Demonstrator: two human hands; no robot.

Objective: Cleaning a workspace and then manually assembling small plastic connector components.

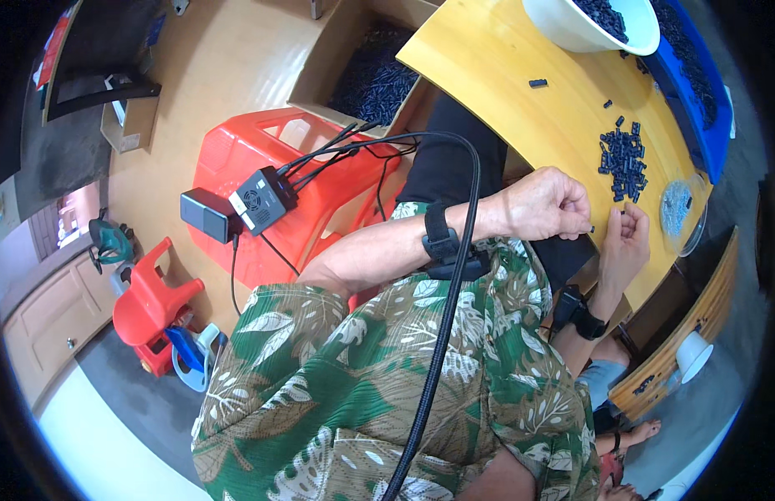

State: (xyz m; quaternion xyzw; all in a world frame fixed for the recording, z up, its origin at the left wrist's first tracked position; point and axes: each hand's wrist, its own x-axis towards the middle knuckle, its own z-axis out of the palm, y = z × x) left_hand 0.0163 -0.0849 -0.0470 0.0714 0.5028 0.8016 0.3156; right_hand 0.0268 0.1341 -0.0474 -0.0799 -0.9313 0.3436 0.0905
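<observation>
My left hand [544, 204] is closed in a pinch near the front edge of the yellow table [496, 75]. A small black piece [592, 229] shows at its fingertips; its exact kind is too small to make out. Close by on the right, my right hand [626, 242] has its fingers curled together, with a dark speck at the tips. The two hands are near each other but apart. Just beyond them lies a loose pile of small black plastic pieces [623, 160]. A single black piece [538, 83] lies farther off on the tabletop.
A white bowl [563, 25] and a blue tray [701, 146], both holding black pieces, stand at the far side. Right of the pile is a clear container of small pale parts [676, 209]. A carton [308, 83], a red stool [229, 159] and cabled black boxes [262, 200] are left.
</observation>
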